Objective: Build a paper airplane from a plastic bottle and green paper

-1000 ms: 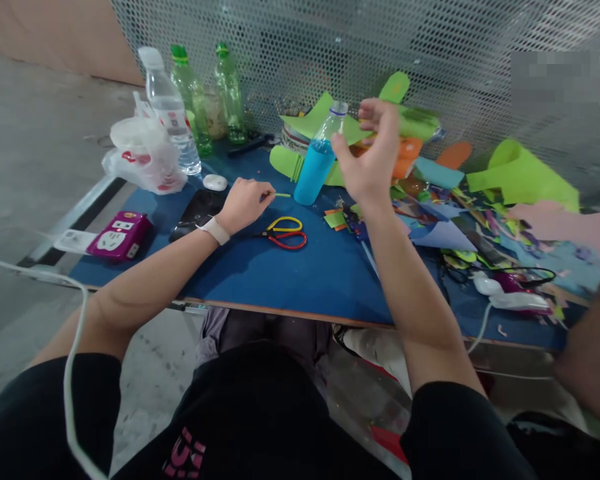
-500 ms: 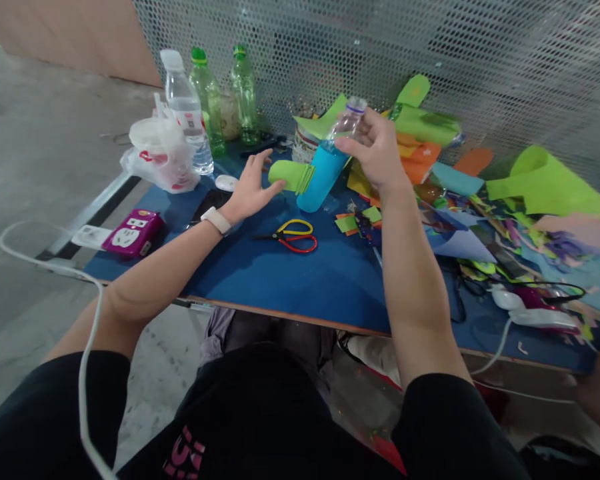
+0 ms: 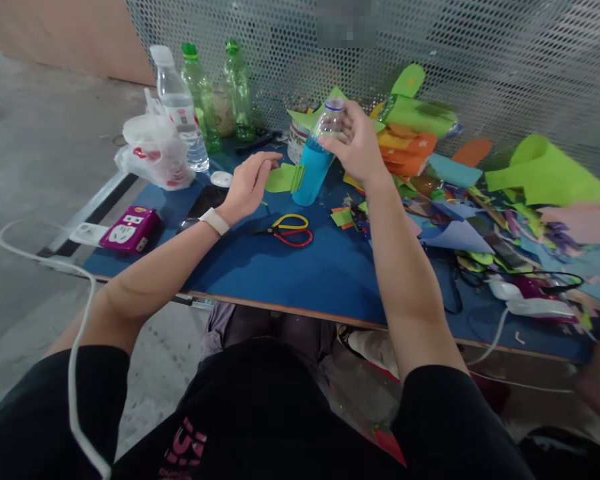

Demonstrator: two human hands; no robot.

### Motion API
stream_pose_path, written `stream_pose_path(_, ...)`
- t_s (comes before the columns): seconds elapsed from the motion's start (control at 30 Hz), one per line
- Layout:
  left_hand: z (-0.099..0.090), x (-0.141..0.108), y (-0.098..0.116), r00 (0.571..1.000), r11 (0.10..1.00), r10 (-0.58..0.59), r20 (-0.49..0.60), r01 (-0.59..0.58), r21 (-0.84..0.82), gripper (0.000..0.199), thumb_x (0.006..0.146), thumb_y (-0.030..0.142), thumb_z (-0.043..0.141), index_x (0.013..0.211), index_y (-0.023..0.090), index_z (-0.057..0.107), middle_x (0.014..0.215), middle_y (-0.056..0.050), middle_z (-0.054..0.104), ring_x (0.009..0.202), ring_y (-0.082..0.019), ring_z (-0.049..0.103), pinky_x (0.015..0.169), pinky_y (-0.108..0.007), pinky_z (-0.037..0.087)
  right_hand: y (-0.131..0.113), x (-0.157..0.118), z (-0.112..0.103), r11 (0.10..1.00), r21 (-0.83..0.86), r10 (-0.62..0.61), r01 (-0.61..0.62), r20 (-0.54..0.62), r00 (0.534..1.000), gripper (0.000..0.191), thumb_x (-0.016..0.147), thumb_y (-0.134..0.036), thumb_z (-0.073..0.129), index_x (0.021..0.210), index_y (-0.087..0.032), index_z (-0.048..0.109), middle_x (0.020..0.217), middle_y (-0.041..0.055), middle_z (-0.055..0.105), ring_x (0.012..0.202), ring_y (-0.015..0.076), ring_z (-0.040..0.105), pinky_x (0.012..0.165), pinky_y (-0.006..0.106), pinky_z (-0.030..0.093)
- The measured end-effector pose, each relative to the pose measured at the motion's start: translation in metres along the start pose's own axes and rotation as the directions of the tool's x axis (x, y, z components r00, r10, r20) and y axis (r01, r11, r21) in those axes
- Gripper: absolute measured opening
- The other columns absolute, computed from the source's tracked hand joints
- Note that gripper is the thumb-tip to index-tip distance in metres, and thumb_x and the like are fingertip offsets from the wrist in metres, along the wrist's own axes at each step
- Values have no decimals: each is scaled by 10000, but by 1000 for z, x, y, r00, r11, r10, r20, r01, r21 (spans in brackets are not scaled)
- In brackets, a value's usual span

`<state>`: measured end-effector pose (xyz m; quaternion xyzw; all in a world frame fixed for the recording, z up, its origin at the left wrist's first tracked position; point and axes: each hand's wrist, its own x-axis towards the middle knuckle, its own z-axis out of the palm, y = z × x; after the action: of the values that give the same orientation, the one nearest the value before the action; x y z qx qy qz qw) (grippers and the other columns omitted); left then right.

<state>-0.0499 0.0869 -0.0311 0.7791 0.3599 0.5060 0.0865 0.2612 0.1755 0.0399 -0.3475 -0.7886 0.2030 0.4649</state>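
My right hand (image 3: pixel 363 143) is wrapped round the clear neck of a plastic bottle (image 3: pixel 313 173) whose lower part is blue. The bottle leans slightly to the right over the table. At its left side sits a folded green paper piece (image 3: pixel 282 179), pleated where it meets the blue. My left hand (image 3: pixel 250 185), with a white band on the wrist, is beside the green paper, its fingers drawn together and thumb close to the index finger. Whatever it may hold is hidden. Scissors (image 3: pixel 293 230) with one yellow and one red handle lie below the bottle.
A water bottle (image 3: pixel 180 110), two green bottles (image 3: pixel 238 93) and a bagged cup (image 3: pixel 153 150) stand at the back left. A purple power strip (image 3: pixel 130 230) lies at the left edge. Paper scraps (image 3: pixel 520 227) cover the right side, before a perforated metal panel (image 3: pixel 290 40).
My left hand's spread fingers have drawn together beside the green paper. The bottle in my right hand stands more upright, and the view has shifted slightly.
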Motion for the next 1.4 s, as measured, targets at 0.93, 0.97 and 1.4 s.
stream_pose_path(0.93,-35,18,72,919,851,-357,-165,247,-464,676,1211,988,489,1237,370,762,737,17,430,597,-228,423,621,-444,462,-107,-66,156,881,318,268,-351,276,923,379,1007,-517,1014,1018,-252,742,894,10,843,591,156,740,540,318,629)
stream_pose_path(0.97,-39,18,70,919,824,-366,-146,247,-511,654,1214,971,507,1235,363,745,736,36,363,582,-202,353,597,-419,408,-106,-69,157,882,314,267,-351,280,922,342,1015,-474,995,987,-243,744,884,13,843,583,148,741,535,308,622)
stream_pose_path(1.4,-40,7,58,956,777,-283,83,279,-564,913,1161,1122,327,1384,339,739,695,62,357,553,-194,432,532,-400,419,-121,-85,167,877,276,256,-393,422,869,270,1056,-217,849,850,-256,678,689,-9,763,551,160,718,592,301,627)
